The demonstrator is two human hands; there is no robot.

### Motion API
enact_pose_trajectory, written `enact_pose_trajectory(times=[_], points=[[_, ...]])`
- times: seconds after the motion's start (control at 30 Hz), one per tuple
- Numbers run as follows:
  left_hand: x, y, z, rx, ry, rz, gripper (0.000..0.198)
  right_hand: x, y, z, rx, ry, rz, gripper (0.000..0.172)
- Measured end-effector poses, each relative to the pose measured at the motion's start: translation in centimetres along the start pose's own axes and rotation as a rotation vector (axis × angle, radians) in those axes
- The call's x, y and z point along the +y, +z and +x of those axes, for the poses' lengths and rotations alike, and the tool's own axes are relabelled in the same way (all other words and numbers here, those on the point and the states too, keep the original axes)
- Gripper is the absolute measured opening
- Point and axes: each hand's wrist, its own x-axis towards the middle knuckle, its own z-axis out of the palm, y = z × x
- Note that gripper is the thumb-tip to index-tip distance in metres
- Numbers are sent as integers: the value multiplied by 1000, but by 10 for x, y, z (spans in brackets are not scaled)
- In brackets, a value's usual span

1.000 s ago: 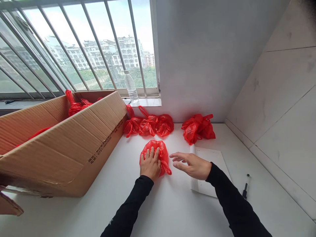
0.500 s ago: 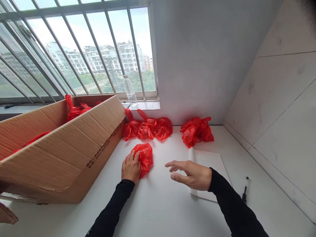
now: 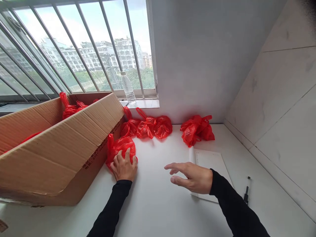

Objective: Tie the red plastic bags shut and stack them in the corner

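My left hand (image 3: 124,168) rests over the near side of a red plastic bag (image 3: 123,144), its bent fingers spread and gripping the film. This bag lies on the white table against the cardboard box (image 3: 66,158), a handle loop sticking up at its left. What the bag contains cannot be made out. My right hand (image 3: 191,177) hovers with fingers apart and nothing in them, partly in front of a notebook (image 3: 212,161).
Along the wall sit several knotted red bags (image 3: 145,127), and farther right a crumpled heap of red bags (image 3: 197,130). More red bags lie inside the box. A water bottle (image 3: 127,88) stands on the windowsill; a black pen (image 3: 246,191) lies at the right.
My left hand has moved left with the red bag, which now lies against the box. The view has turned slightly. My right hand has hardly moved.
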Motion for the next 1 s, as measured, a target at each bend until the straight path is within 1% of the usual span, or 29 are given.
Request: enact_pose_trajectory(times=[0.1,0.13,0.2,0.27,0.33,0.37,0.4,0.43,0.5,0.53,0.57,0.6,0.63,0.73,0.8,0.83,0.9,0.97,1.0], points=[[-19,14,16,-81,21,-14,41,0,-1,0,-19,1,3,49],[-25,17,22,-91,28,-27,40,-1,-2,-1,-20,1,4,49],[-28,19,31,-72,36,-61,40,-4,-3,-3,-18,-1,6,49],[-20,18,33,-13,44,-111,41,-4,-5,-2,-12,-6,16,48],[-2,15,27,46,70,-186,40,2,-7,3,28,-19,42,46],[10,14,21,64,91,-234,38,9,-9,8,84,-24,63,44],[22,12,14,73,113,-287,37,18,-12,13,177,-18,85,42],[34,11,6,76,136,-344,35,29,-14,20,315,3,96,39],[56,8,-11,71,173,-460,32,54,-20,32,647,88,81,36],[64,7,-18,67,182,-515,31,66,-23,37,790,135,58,36],[71,5,-25,66,186,-566,30,78,-25,42,898,176,33,36],[76,5,-31,64,187,-612,29,88,-27,47,967,206,11,36],[80,4,-35,61,188,-654,28,96,-29,51,1002,226,-3,37],[83,2,-43,53,189,-744,27,110,-33,65,1033,259,-29,39],[81,2,-46,21,126,-840,27,111,-37,77,1018,256,-36,42],[80,1,-48,-15,64,-916,26,108,-39,82,1005,244,-37,44],[77,1,-51,-141,-99,-1107,25,98,-42,89,983,199,-43,45],[74,1,-52,-279,-244,-1284,29,81,-39,90,964,131,-55,43],[73,1,-52,-322,-289,-1349,32,72,-35,88,949,93,-61,40]])
